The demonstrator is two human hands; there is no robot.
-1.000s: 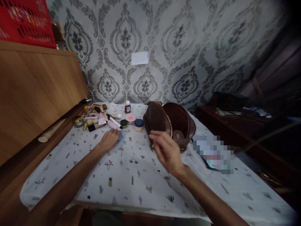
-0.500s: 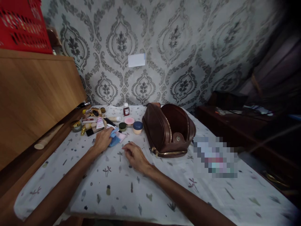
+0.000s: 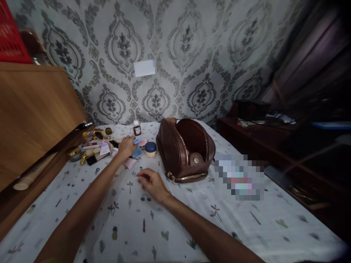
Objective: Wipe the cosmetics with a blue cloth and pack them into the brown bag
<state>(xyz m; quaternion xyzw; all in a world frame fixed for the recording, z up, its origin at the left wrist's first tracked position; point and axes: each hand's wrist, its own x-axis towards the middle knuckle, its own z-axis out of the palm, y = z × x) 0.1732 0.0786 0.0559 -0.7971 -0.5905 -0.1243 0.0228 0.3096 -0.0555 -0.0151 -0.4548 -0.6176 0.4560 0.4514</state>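
1. Blue cloth [image 3: 136,152], bunched, gripped in left hand [image 3: 127,148], poking out past the fingers on the right side. Anything else under the palm: can't tell.
2. Right hand [image 3: 153,184]: well apart from left, nearer the body, fingers loosely curled, nothing held. Resting on tablecloth [image 3: 170,219] or just above: can't tell.
3. Key relation: cloth straight ahead of right fingertips, a touch left, with clear space between. Left already on it. No usable long axis, too crumpled.
4. Pink packet [image 3: 130,163] flat below the cloth, between both hands, partly behind left arm.
5. Pink compact [image 3: 143,141] just off left fingertips, partly masked by cloth. Contact: can't tell.
6. Navy-lidded jar [image 3: 150,149] upright, just right of cloth, nearer to left hand than right.
7. Brown leather bag [image 3: 171,149] farther right, mouth unzipped, long axis roughly front-to-back. Right hand nearer.
8. White-capped bottle [image 3: 137,129] upright, beyond left hand. Loose cosmetics [image 3: 104,148] piled off to the left.
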